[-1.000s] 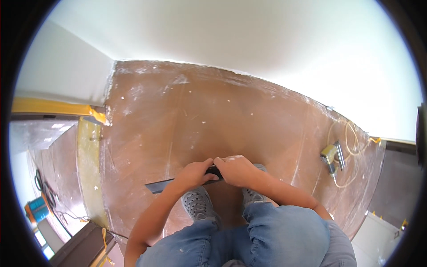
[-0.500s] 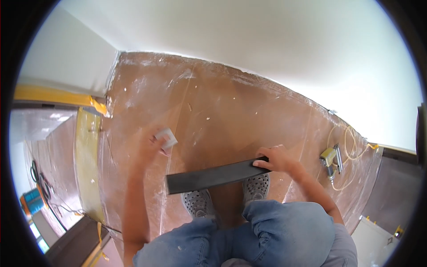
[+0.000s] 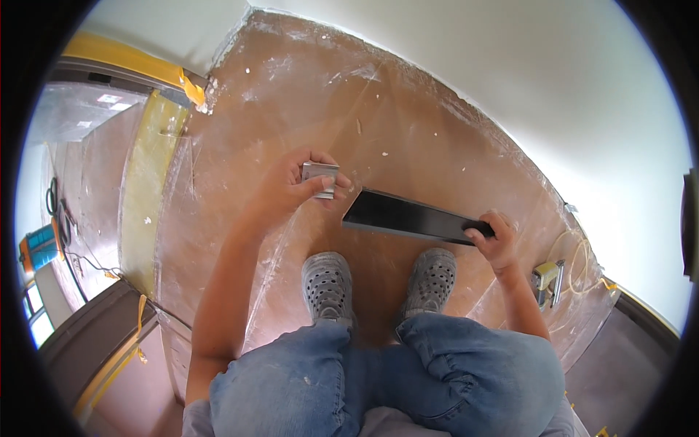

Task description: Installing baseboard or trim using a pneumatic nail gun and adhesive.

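Left hand (image 3: pixel 291 186): grip closed on small grey rectangular metal blade (image 3: pixel 320 179), raised for inspection. Right hand (image 3: pixel 496 237): grip wrapped round end of long black flat trough (image 3: pixel 411 216), level over film-covered brown floor (image 3: pixel 240 124).

Crouched low, knees bent. Left hand (image 3: pixel 295 186) stretched forward, fingers curled shut around a load. Right hand (image 3: pixel 496 237) out to the side, clenched tight, forearm angled outward.

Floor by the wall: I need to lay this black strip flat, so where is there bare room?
Bare floor lies between the hands and the white wall, and left of the left hand. Crowded: by the shoes and the tool with cord.
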`<state>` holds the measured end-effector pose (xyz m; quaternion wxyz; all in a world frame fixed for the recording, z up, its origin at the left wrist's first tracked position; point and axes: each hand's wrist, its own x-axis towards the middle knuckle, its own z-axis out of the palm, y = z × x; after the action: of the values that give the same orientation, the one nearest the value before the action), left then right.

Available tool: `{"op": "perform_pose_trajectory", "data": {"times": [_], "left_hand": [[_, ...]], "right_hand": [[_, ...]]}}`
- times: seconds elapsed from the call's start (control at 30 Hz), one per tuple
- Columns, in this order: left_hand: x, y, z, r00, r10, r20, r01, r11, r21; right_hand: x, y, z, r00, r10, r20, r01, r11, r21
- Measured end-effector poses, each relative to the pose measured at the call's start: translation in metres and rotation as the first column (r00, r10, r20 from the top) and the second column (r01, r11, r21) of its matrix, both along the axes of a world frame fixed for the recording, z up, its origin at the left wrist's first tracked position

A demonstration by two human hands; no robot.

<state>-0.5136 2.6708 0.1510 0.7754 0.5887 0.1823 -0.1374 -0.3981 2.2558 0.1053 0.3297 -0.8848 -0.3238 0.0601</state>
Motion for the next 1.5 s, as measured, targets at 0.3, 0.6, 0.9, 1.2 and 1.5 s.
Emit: {"op": "perform_pose_trajectory", "data": {"times": [0.3,0.6,0.9,1.2,1.5], "left_hand": [[0.002,-0.026,0.040,0.994,-0.110,-0.004,0.110,0.994,-0.001],[0.001,-0.027,0.050,0.989,-0.136,0.055,0.136,0.991,0.017],[0.001,-0.026,0.052,0.979,-0.205,0.021,0.199,0.967,0.157],[-0.003,-0.027,0.045,0.987,-0.164,-0.005,0.162,0.975,0.152],[0.000,-0.049,0.056,0.990,-0.121,0.068,0.084,0.914,0.398]], "right_hand": [[0.004,0.008,-0.007,0.987,0.089,0.134,-0.102,0.990,0.094],[-0.005,0.003,-0.011,0.992,0.046,0.116,-0.060,0.991,0.118],[-0.010,0.002,-0.013,0.996,0.011,0.092,-0.018,0.997,0.077],[-0.011,0.000,-0.013,0.997,0.047,0.066,-0.052,0.995,0.085],[-0.010,-0.002,-0.012,0.990,0.081,0.112,-0.085,0.996,0.031]]}}
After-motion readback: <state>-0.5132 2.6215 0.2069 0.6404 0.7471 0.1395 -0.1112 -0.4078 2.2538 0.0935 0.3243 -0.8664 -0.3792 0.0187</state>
